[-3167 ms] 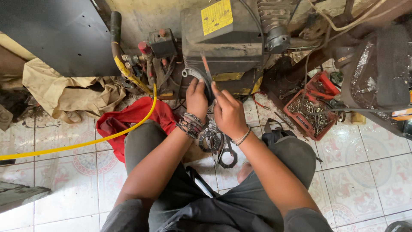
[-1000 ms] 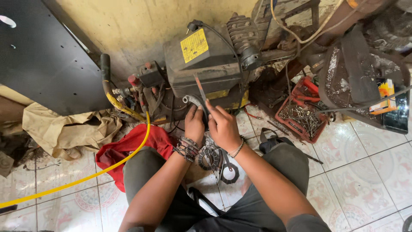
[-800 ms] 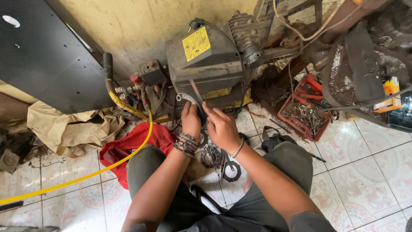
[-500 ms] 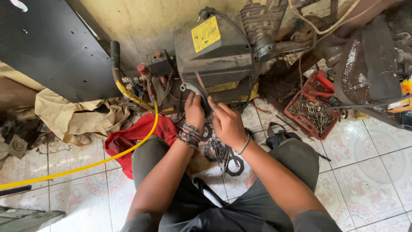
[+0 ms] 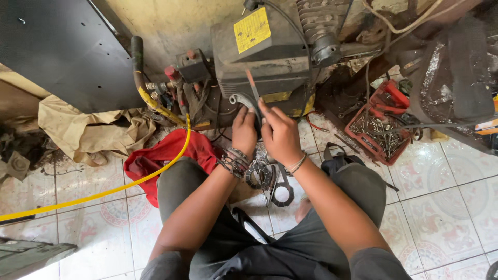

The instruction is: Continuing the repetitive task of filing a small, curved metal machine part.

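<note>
Your left hand (image 5: pixel 244 129) gripped the wrench (image 5: pixel 239 98) at the machine (image 5: pixel 264 62), steadying it, while your right hand (image 5: pixel 281 136) fingers pinched the thin rod (image 5: pixel 252 85) upright beside it.

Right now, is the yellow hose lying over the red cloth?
Yes, the yellow hose runs across the upper edge of the red cloth beside the person's knee.

Left hand (image 5: pixel 244 129) shifted up onto metal bracket (image 5: pixel 239 98); right hand (image 5: pixel 280 136) slightly raised
</note>
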